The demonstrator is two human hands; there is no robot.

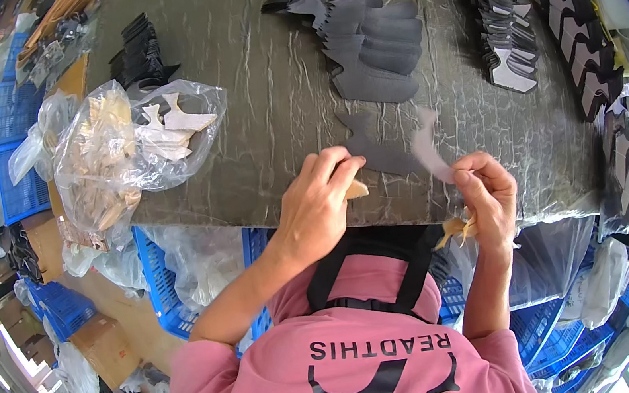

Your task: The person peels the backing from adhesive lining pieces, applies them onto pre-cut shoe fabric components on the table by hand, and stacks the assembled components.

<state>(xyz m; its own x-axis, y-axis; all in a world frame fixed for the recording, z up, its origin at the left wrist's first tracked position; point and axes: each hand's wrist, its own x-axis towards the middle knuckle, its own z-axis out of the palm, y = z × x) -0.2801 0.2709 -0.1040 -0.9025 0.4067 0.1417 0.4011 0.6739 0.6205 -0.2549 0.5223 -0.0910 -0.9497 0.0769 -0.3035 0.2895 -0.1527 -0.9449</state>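
Observation:
My left hand (pixel 319 200) is closed, with the end of a small tan piece (pixel 357 189) poking out from under its fingers. Its fingertips rest at the left edge of a flat dark grey cut piece (pixel 380 149) on the table. Between thumb and forefinger, my right hand (pixel 489 196) pinches a pale curved strip (pixel 427 150), slightly blurred, held up beside the dark piece. Torn tan scraps (pixel 458 231) stick out by the palm of that hand. Just beyond lies a fanned stack of dark grey cut pieces (pixel 374 51).
At the table's left, a clear plastic bag (pixel 196 100) holds pale cut pieces, near a small black stack (pixel 140 54). Rows of overlapping cut pieces (pixel 511 64) line the right side. Blue crates (pixel 162 286) stand below the table's front edge.

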